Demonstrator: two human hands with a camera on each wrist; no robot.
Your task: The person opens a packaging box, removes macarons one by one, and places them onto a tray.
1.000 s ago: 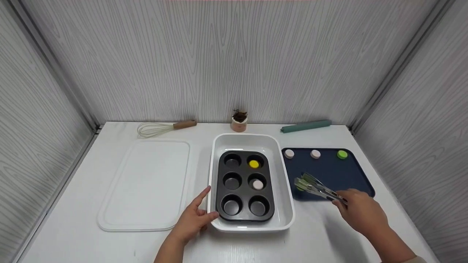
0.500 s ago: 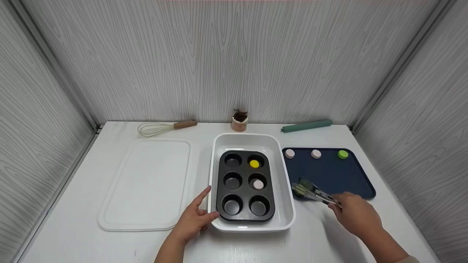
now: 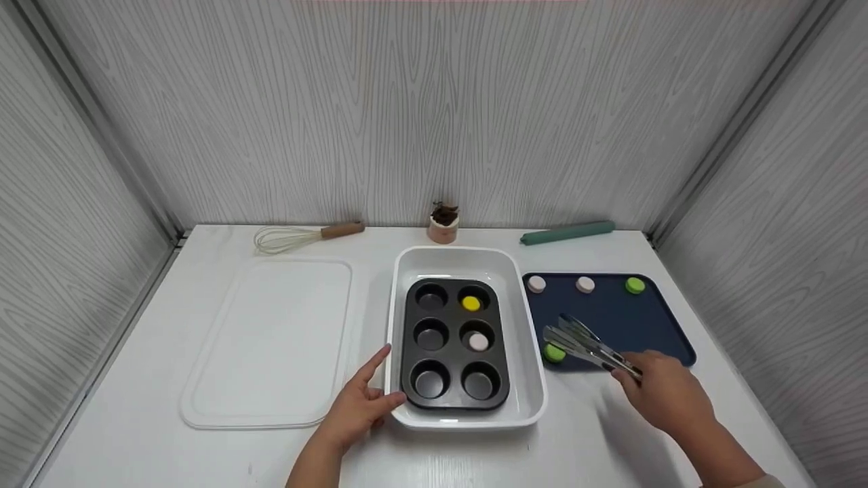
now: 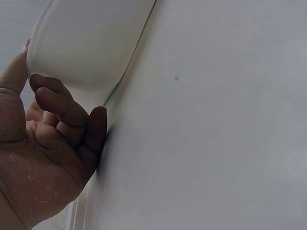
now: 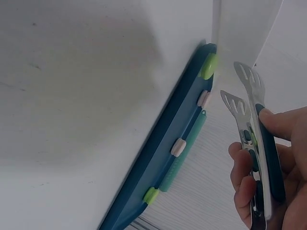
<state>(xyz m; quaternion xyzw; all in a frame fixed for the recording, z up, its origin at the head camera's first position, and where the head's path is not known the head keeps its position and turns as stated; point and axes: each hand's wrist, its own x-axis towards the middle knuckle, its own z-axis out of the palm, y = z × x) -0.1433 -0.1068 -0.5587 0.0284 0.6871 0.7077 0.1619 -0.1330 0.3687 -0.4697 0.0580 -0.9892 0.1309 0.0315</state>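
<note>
My left hand holds the near left corner of a white rectangular tub, thumb over its rim and fingers against the outer wall. Inside the tub lies a dark muffin tin. A yellow macaron and a pale pink macaron sit in two of its right-hand cups. My right hand grips metal tongs, their tips apart with nothing between them. Just by the tips, a green macaron rests at the near left corner of the navy tray.
Along the tray's far edge are two pale pink macarons and another green macaron. Behind stand or lie a whisk, a small potted plant and a teal rod. A white lid lies left of the tub.
The tongs dipped down and left over the near green macaron, then came back up and right, leaving it on the tray. The left hand has stayed put.
</note>
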